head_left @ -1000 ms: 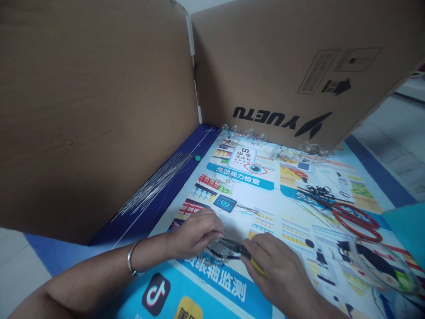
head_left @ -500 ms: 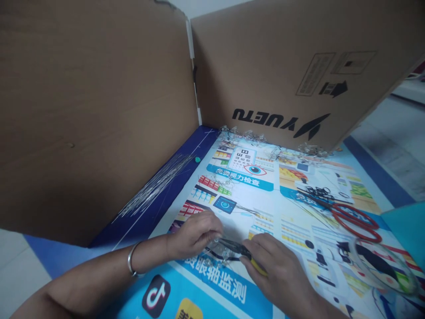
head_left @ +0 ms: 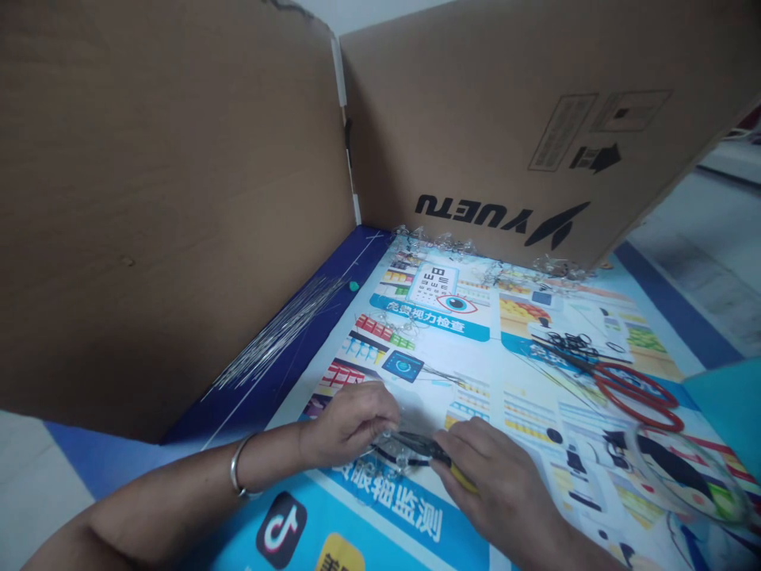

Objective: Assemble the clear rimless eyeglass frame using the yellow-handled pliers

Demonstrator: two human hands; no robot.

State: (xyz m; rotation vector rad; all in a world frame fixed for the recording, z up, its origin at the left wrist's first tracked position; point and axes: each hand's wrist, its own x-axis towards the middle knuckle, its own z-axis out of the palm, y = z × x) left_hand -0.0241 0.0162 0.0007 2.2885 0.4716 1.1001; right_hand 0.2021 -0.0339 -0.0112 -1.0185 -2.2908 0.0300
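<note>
My right hand point(head_left: 496, 484) grips a pair of pliers point(head_left: 421, 446) with dark jaws and yellow handles. The jaws point left and reach to the fingertips of my left hand point(head_left: 357, 420). That hand is closed in a pinch on a small piece of clear beads and thin wire point(head_left: 399, 460), with a dark strand running through it. The beaded piece hangs just above the printed sheet, partly hidden by my fingers and the pliers. Whether the jaws are clamped on the wire is too small to tell.
Cardboard panels point(head_left: 178, 198) stand at the left and back. Thin metal wires point(head_left: 277, 333) lie on the left. Red-handled scissors point(head_left: 636, 388), black loops point(head_left: 571, 343) and a clear round container point(head_left: 690, 476) are on the right. Clear beaded pieces point(head_left: 440, 240) line the back.
Both hands stay nearly in place. The pliers and the beaded piece have shifted very slightly, and the view has moved a little.
</note>
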